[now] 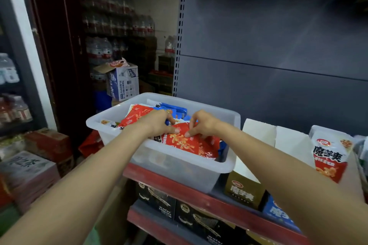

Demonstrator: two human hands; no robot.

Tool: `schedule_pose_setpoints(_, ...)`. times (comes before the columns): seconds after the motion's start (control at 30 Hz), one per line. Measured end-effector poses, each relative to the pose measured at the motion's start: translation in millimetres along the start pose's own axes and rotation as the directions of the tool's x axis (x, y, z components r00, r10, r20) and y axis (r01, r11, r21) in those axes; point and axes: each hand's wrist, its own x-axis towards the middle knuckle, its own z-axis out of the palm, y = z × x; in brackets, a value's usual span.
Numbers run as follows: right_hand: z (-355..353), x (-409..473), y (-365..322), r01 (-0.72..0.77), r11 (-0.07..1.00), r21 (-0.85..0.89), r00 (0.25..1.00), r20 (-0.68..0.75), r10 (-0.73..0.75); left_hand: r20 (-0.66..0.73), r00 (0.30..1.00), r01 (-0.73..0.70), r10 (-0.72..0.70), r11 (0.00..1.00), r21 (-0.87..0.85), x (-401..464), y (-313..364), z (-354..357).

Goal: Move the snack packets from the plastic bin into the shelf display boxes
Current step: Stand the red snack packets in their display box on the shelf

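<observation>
While both hands, left hand [159, 122] and right hand [201, 123], pinch the glossy red snack packet [187, 143] in the translucent plastic bin [179, 173], neighbouring slick packets may snag and spill over the rim.

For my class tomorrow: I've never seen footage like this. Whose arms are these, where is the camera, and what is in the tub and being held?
There is no machine here. A person wears a wide-angle camera on the head, so the one picture looks forward and down along their own two bare arms.

The clear plastic bin stands on a red-edged shelf in a shop and is full of snack packets, red ones and blue ones. Both hands reach into it: the left hand and the right hand pinch the top of the same red packet.

To the right of the bin stand open display boxes, and one white and red box shows printed lettering. Further boxes sit on the shelf below.
</observation>
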Motion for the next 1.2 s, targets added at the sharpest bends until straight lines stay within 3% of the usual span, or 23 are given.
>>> schedule_pose_setpoints(0.07,-2,-1,0,-0.048,0.997,0.063,0.998,-0.028,0.05,-0.034,0.999,-0.008,0.006,0.998,-0.064,0,0,-1)
schedule_pose_setpoints(0.13,-4,-3,0,-0.062,0.998,-0.028,0.994,-0.088,0.06,-0.057,0.998,-0.015,0.006,0.987,-0.16,-3,0,-2)
schedule_pose_setpoints(0.23,-8,-10,5,-0.014,0.983,-0.181,0.949,-0.313,-0.044,-0.117,0.993,-0.039,0.016,0.979,-0.201,-7,1,-3)
schedule_pose_setpoints(0.37,-24,-27,19,0.124,0.991,0.054,0.869,-0.488,-0.082,-0.316,0.946,-0.057,-0.071,0.925,-0.376,-12,21,-4)
schedule_pose_setpoints(0.43,-32,-40,30,0.158,0.963,0.217,0.843,-0.538,-0.017,-0.351,0.923,-0.05,-0.159,0.854,-0.517,-16,37,-2)
schedule_pose_setpoints(0.53,-43,-65,42,0.192,0.869,0.455,0.833,-0.544,0.1,-0.248,0.943,-0.005,-0.223,0.736,-0.677,-20,67,5)
schedule_pose_setpoints(0.67,-58,-104,52,0.207,0.73,0.652,0.882,-0.447,0.149,-0.068,0.995,-0.032,-0.075,0.407,-0.913,-35,118,12)
schedule_pose_setpoints(0.73,-64,-119,56,0.173,0.725,0.666,0.908,-0.394,0.146,-0.111,0.993,-0.092,-0.031,0.365,-0.926,-38,135,14)
schedule_pose_setpoints(0.8,-76,-137,67,0.166,0.74,0.652,0.903,-0.401,0.151,-0.133,0.991,-0.132,0.024,0.375,-0.918,-40,154,17)
schedule_pose_setpoints(0.97,-112,-178,100,0.174,0.803,0.571,0.849,-0.5,0.171,-0.112,0.962,-0.228,0.251,0.505,-0.832,-47,208,35)
schedule_pose_setpoints(1.2,-146,-213,150,-0.004,0.94,0.342,0.813,-0.546,0.203,-0.111,0.931,-0.316,0.349,0.613,-0.724,-42,265,64)
